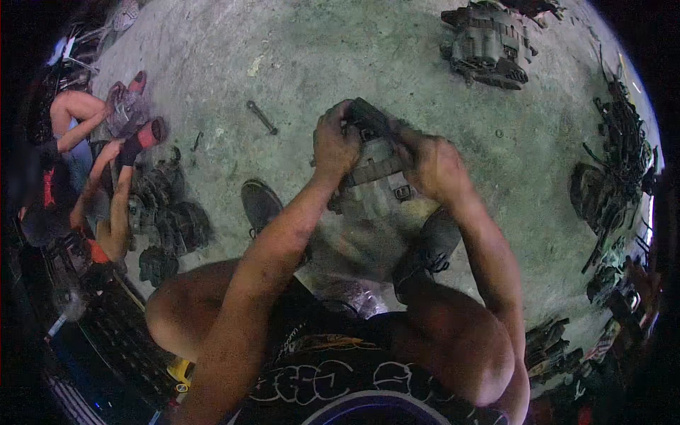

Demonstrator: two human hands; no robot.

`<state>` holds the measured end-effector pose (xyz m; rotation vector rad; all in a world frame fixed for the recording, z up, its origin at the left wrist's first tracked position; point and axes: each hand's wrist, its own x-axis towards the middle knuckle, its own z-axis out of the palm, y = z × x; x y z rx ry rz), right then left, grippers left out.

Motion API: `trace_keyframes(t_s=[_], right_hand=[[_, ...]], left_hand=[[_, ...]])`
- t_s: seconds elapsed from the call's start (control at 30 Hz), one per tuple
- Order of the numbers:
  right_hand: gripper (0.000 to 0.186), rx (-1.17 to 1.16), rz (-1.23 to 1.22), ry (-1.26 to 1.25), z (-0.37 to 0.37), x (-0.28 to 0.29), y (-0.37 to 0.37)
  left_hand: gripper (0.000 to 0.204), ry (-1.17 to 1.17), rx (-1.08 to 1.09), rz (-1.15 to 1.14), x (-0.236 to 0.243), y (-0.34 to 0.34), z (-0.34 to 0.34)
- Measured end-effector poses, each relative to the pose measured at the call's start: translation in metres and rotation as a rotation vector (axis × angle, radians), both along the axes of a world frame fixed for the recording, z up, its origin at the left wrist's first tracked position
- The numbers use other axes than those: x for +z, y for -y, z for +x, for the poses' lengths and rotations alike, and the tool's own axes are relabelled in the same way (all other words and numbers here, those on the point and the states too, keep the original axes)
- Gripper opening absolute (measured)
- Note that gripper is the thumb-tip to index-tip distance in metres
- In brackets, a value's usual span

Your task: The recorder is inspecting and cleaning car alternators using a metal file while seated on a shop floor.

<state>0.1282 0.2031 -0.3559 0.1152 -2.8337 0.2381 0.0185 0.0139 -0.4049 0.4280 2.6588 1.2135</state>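
- Far left: one co-worker (117, 216) sits low, forearms reaching forward beside a red-and-dark shoe (150, 133).
- Just right of the co-worker: a cluster of dark machine parts (173, 212), too murky to count.
- Left of centre, farther off: one wrench (262, 117) lies alone on the concrete floor (212, 99).
- Centre: one alternator-like metal unit (375, 202) stands between the wearer's two dark shoes (262, 202), with one dark block (370, 117) at its far end.
- Left hand (336, 145): closed around the block's left end; its forearm crosses in front of the left shoe.
- Right hand (435, 166): fingers bent at the block's right end, covering it; I cannot tell whether they grip it.
- Far right: one similar grey unit (489, 46).
- Right edge: heaped dark parts (613, 163), uncountable.
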Motion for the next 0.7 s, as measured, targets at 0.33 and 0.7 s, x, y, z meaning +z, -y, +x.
trace_keyframes(t_s=[0.33, 0.7], right_hand=[[0.036, -0.250, -0.888, 0.599, 0.008, 0.045, -0.022], [0.035, -0.171, -0.701, 0.598, 0.003, 0.032, -0.009]], left_hand=[[0.058, -0.084, 0.030, -0.002, 0.002, -0.001, 0.000], [0.060, 0.004, 0.046, 0.015, 0.008, -0.004, 0.002]])
